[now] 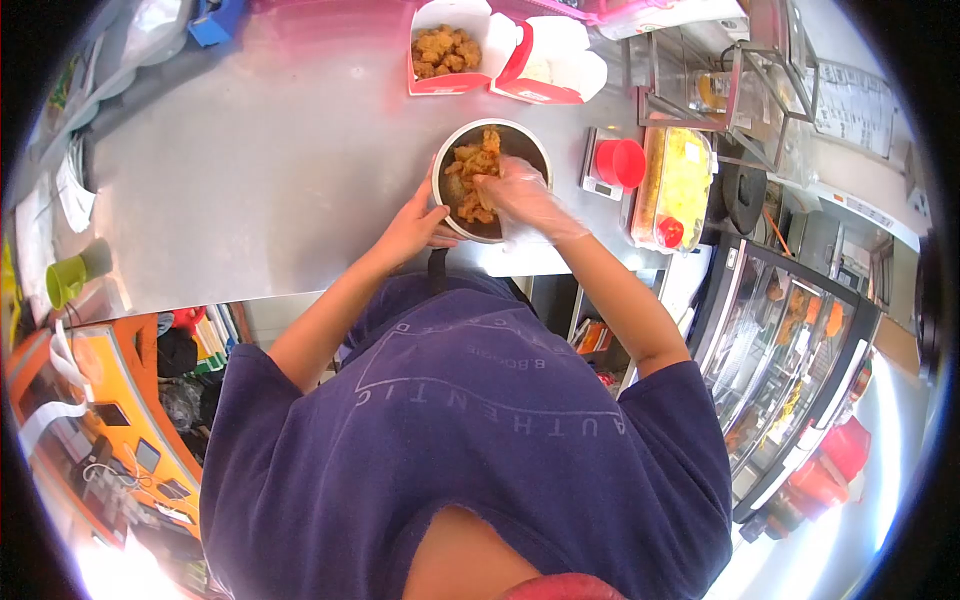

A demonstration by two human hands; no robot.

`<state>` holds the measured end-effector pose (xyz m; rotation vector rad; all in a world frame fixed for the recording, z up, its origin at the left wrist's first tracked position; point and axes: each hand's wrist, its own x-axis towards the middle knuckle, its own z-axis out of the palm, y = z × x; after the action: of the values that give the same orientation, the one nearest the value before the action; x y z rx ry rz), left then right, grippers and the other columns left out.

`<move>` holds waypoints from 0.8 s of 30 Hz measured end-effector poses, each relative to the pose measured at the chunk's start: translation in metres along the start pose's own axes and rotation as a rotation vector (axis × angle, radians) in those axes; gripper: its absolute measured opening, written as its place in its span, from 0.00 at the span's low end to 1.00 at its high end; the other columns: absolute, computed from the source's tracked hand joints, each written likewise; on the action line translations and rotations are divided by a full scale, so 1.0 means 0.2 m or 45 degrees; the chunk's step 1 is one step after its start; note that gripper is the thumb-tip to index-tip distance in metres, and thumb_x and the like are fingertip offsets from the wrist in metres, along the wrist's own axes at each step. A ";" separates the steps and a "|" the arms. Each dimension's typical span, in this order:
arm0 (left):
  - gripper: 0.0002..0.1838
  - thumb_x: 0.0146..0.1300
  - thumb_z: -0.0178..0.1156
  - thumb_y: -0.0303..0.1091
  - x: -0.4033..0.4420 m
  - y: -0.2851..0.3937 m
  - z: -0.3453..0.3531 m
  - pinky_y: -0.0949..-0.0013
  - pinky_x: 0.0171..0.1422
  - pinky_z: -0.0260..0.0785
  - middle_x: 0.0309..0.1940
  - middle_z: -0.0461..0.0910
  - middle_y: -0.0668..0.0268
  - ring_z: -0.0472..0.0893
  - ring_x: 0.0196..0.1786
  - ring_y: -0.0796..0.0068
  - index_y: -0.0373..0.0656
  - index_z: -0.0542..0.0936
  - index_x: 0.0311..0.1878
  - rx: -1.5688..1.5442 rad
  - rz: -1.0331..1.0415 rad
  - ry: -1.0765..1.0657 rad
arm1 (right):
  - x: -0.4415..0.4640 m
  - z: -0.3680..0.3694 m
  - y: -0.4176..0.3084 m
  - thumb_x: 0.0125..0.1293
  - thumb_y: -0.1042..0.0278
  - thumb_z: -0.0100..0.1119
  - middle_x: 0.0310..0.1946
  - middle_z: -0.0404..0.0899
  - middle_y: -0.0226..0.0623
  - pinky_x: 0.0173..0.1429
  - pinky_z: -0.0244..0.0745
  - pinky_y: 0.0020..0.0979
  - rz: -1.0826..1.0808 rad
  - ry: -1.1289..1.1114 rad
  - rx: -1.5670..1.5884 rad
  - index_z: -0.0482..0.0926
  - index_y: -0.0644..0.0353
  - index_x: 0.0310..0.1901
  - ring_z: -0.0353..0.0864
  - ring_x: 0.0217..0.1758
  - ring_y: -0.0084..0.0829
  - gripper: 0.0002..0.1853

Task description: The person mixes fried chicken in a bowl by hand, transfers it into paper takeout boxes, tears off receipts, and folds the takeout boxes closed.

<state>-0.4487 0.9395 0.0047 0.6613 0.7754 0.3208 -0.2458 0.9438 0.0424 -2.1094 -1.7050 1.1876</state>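
Note:
A round metal bowl [462,229] with a pale rim and dark inside stands near the front edge of the steel counter. Pieces of golden fried chicken [470,172] lie in it, some heaped up against the far side. My left hand [415,228] grips the bowl at its near left side, thumb by the rim and fingers around the outside. Inside the bowl is my right hand [518,195], in a clear plastic glove, its fingers closed on the fried chicken. The fingertips are partly hidden among the pieces.
Behind the bowl stand an open box of fried chicken pieces [446,52] and an open red-and-white box [545,62] with white contents. To the right are a small scale [598,180] under a red cup [621,163], a tub of yellow food [677,180] and a metal rack [735,95].

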 end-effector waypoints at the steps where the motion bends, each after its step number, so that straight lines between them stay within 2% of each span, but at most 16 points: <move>1: 0.36 0.72 0.42 0.29 -0.01 0.01 0.01 0.58 0.50 0.80 0.57 0.71 0.47 0.83 0.47 0.54 0.59 0.36 0.76 0.001 0.008 0.009 | -0.02 -0.02 -0.01 0.64 0.61 0.55 0.34 0.81 0.42 0.47 0.73 0.40 0.018 0.002 0.143 0.79 0.68 0.44 0.79 0.39 0.41 0.17; 4: 0.41 0.71 0.42 0.26 0.01 -0.01 -0.01 0.60 0.48 0.81 0.56 0.72 0.46 0.84 0.44 0.58 0.68 0.31 0.75 -0.022 0.026 -0.015 | -0.03 -0.05 0.15 0.66 0.56 0.54 0.35 0.81 0.39 0.47 0.73 0.37 0.039 -0.085 0.511 0.77 0.69 0.50 0.78 0.39 0.34 0.22; 7: 0.36 0.72 0.42 0.28 0.01 -0.01 0.00 0.59 0.48 0.81 0.56 0.72 0.47 0.84 0.45 0.55 0.59 0.37 0.76 0.037 -0.007 0.031 | -0.07 0.04 0.14 0.66 0.54 0.54 0.36 0.80 0.38 0.48 0.73 0.34 0.065 0.366 0.870 0.73 0.69 0.55 0.78 0.41 0.33 0.26; 10: 0.35 0.72 0.42 0.28 0.00 0.01 0.02 0.60 0.46 0.82 0.54 0.73 0.47 0.84 0.43 0.55 0.58 0.39 0.76 0.066 0.041 0.066 | 0.05 0.08 0.03 0.67 0.53 0.52 0.38 0.80 0.40 0.48 0.73 0.34 0.340 0.269 0.348 0.70 0.69 0.57 0.79 0.42 0.35 0.27; 11: 0.35 0.72 0.43 0.29 0.01 0.01 0.01 0.60 0.46 0.82 0.54 0.74 0.47 0.85 0.42 0.55 0.58 0.40 0.76 0.096 0.033 0.055 | 0.07 0.13 0.01 0.66 0.54 0.53 0.37 0.81 0.47 0.47 0.73 0.37 0.247 0.324 0.005 0.75 0.68 0.49 0.80 0.43 0.42 0.22; 14: 0.36 0.71 0.44 0.28 0.06 0.03 -0.05 0.61 0.45 0.82 0.54 0.73 0.47 0.85 0.41 0.57 0.59 0.40 0.76 0.149 0.000 0.026 | 0.08 0.17 -0.14 0.60 0.57 0.56 0.35 0.79 0.57 0.49 0.74 0.44 0.049 0.096 -0.236 0.78 0.65 0.37 0.79 0.44 0.52 0.17; 15: 0.37 0.70 0.44 0.26 0.06 0.05 -0.07 0.62 0.45 0.82 0.55 0.73 0.47 0.85 0.40 0.59 0.61 0.39 0.76 0.137 -0.014 0.017 | 0.07 0.21 -0.07 0.56 0.57 0.59 0.29 0.79 0.54 0.46 0.74 0.46 -0.248 0.095 -0.317 0.79 0.65 0.34 0.79 0.39 0.53 0.16; 18: 0.38 0.70 0.44 0.26 0.03 0.07 -0.09 0.63 0.44 0.82 0.56 0.72 0.47 0.85 0.39 0.61 0.62 0.38 0.76 0.148 0.000 -0.013 | -0.01 0.06 -0.07 0.55 0.58 0.60 0.28 0.78 0.53 0.47 0.74 0.45 -0.471 -0.213 -0.521 0.80 0.63 0.34 0.79 0.38 0.51 0.15; 19: 0.38 0.70 0.44 0.26 0.03 0.08 -0.09 0.63 0.45 0.82 0.57 0.71 0.47 0.85 0.39 0.61 0.62 0.38 0.76 0.161 0.019 -0.023 | -0.06 -0.05 -0.15 0.50 0.59 0.64 0.34 0.78 0.53 0.49 0.74 0.44 -0.459 -0.287 -0.483 0.81 0.60 0.37 0.78 0.42 0.50 0.16; 22: 0.32 0.72 0.44 0.30 0.02 0.09 -0.09 0.63 0.44 0.82 0.52 0.75 0.48 0.85 0.41 0.59 0.54 0.46 0.75 0.145 0.017 0.006 | -0.06 -0.14 -0.10 0.45 0.61 0.68 0.41 0.75 0.53 0.52 0.74 0.44 -0.807 0.067 -0.841 0.79 0.58 0.44 0.77 0.47 0.51 0.22; 23: 0.32 0.72 0.44 0.30 0.02 0.10 -0.08 0.63 0.44 0.82 0.52 0.75 0.48 0.85 0.41 0.59 0.54 0.46 0.75 0.152 0.011 0.008 | -0.07 -0.14 -0.09 0.42 0.65 0.70 0.47 0.71 0.54 0.54 0.75 0.45 -0.655 -0.025 -0.874 0.75 0.56 0.52 0.75 0.51 0.53 0.30; 24: 0.32 0.72 0.44 0.30 0.01 0.11 -0.08 0.63 0.44 0.82 0.53 0.74 0.48 0.85 0.41 0.59 0.54 0.46 0.75 0.161 0.007 0.007 | -0.06 -0.13 -0.09 0.43 0.67 0.69 0.48 0.71 0.54 0.54 0.75 0.45 -0.489 -0.097 -0.848 0.74 0.56 0.53 0.75 0.51 0.54 0.31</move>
<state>-0.4594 0.9636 0.0092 0.7818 0.8037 0.2800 -0.2424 0.9472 0.0755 -1.8868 -2.6651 0.6466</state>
